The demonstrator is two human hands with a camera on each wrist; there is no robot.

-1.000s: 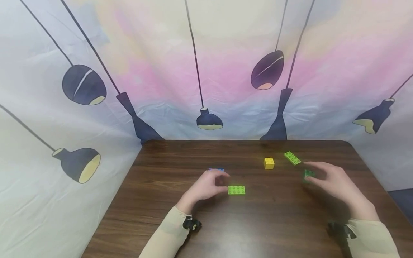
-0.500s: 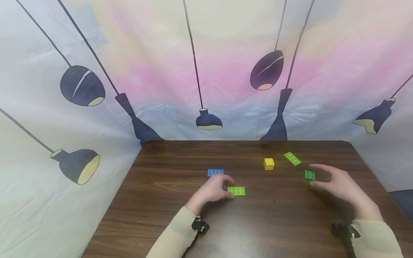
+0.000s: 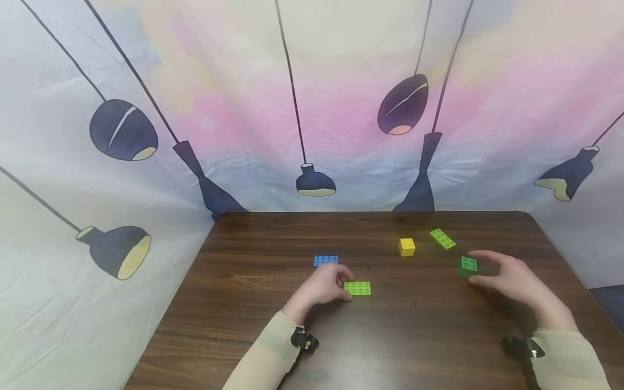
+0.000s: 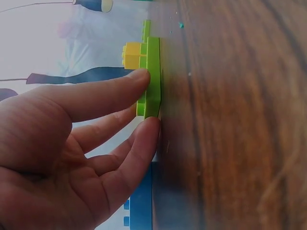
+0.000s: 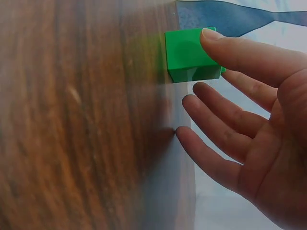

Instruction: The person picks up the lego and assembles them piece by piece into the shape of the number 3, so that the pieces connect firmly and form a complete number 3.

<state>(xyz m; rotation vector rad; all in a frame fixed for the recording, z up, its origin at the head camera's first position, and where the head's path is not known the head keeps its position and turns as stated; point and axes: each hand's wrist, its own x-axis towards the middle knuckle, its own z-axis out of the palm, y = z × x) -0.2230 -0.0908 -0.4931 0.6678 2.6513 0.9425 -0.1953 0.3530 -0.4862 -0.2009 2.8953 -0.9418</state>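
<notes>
At the table's middle, my left hand (image 3: pixel 319 284) holds the left end of a lime green flat toy brick (image 3: pixel 362 288), thumb at its near edge and index finger at its far edge. In the left wrist view the thumb tip overlaps the studded side of that lime brick (image 4: pixel 153 72). To the right, my right hand (image 3: pixel 512 276) spreads thumb and index finger on either side of a darker green square brick (image 3: pixel 469 264). The right wrist view has the thumb tip overlapping the green brick (image 5: pixel 189 50), while the other fingers extend loosely below it.
Behind the left hand lies a blue flat brick (image 3: pixel 325 260). A yellow square brick (image 3: pixel 407 247) and a second lime flat brick (image 3: pixel 442 239) are farther back, towards the right. The brown wooden table (image 3: pixel 390 336) ends at a printed cloth backdrop (image 3: pixel 351 108).
My left hand has moved right and slightly nearer, from beside the lime brick to around its left end, uncovering the blue brick. My right hand has shifted slightly right, showing more of the green brick.
</notes>
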